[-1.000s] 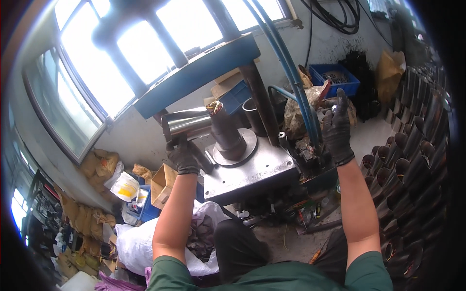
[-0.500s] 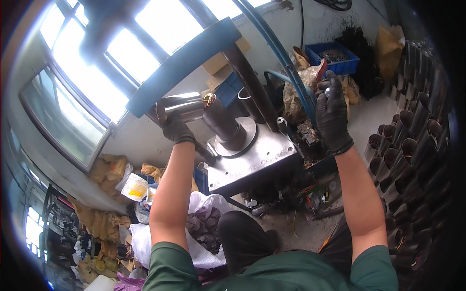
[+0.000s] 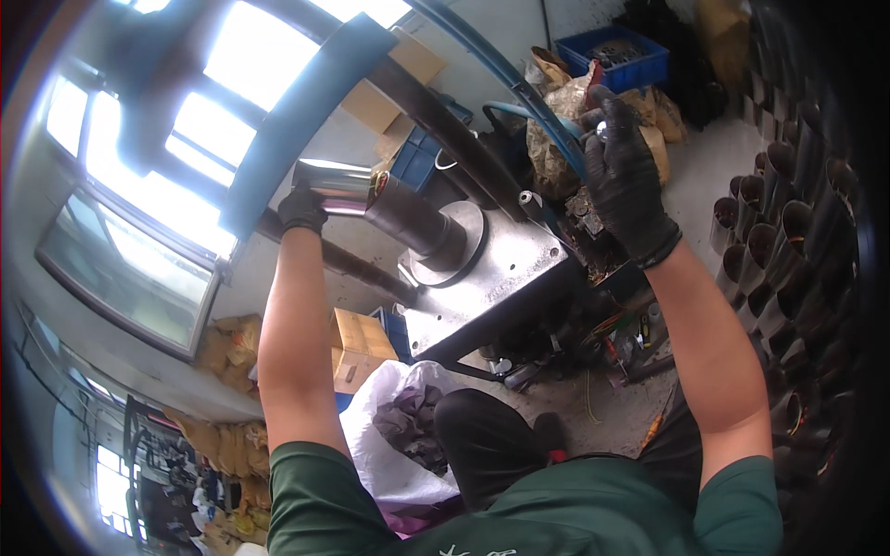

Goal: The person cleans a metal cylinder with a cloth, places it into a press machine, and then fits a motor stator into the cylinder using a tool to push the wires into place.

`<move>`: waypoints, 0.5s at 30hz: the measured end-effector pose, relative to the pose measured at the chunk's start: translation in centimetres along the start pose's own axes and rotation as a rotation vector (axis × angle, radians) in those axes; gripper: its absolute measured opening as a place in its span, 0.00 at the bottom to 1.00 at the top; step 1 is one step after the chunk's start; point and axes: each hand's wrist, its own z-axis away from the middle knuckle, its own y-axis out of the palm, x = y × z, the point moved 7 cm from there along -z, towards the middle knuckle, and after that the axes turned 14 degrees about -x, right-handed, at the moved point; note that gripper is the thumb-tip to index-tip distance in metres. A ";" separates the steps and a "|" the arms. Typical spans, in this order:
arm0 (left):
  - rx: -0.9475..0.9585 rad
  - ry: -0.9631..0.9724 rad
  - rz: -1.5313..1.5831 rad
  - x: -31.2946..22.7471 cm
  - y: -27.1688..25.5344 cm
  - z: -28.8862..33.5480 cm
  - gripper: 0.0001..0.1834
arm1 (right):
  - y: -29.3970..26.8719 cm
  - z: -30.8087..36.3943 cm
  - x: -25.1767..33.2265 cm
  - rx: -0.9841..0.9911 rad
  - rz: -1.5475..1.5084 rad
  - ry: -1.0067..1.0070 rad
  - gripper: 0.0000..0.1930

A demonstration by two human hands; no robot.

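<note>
A press stands before me with a blue top plate (image 3: pixel 311 111) and a steel base plate (image 3: pixel 491 283). On the base plate's round disc stands a dark metal tube (image 3: pixel 417 218), coloured wires showing at its upper end. Above that end is a shiny metal cylinder (image 3: pixel 343 176), in line with the tube. My left hand (image 3: pixel 302 208) is closed on the cylinder's end nearest the blue plate; its fingertips are partly hidden. On the right, my gloved right hand (image 3: pixel 629 176) is closed round a lever handle by the blue lever arm (image 3: pixel 547 120), a silver end (image 3: pixel 603 131) showing between its fingers.
Rows of dark metal tubes (image 3: pixel 779 232) stand along the right. A blue crate (image 3: pixel 612 57) and sacks (image 3: pixel 556 139) are at the back. Near my knee are a white sack (image 3: pixel 371 435) of dark material and a cardboard box (image 3: pixel 360 350). Tools lie under the press.
The whole view has shifted and tilted. My left hand has slid along the cylinder toward the blue top plate. The right hand stays by the blue lever arm.
</note>
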 end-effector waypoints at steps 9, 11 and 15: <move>0.294 0.015 0.552 10.3 7.5 -4.7 0.20 | 0.3 -0.5 1.3 -0.037 -0.035 -0.001 0.25; 0.187 0.112 0.560 10.7 7.1 -5.6 0.19 | 0.2 -0.5 1.1 -0.031 0.007 0.001 0.23; 0.287 -0.245 1.025 10.3 7.3 -6.6 0.10 | 0.8 -0.3 1.0 -0.022 0.055 -0.001 0.20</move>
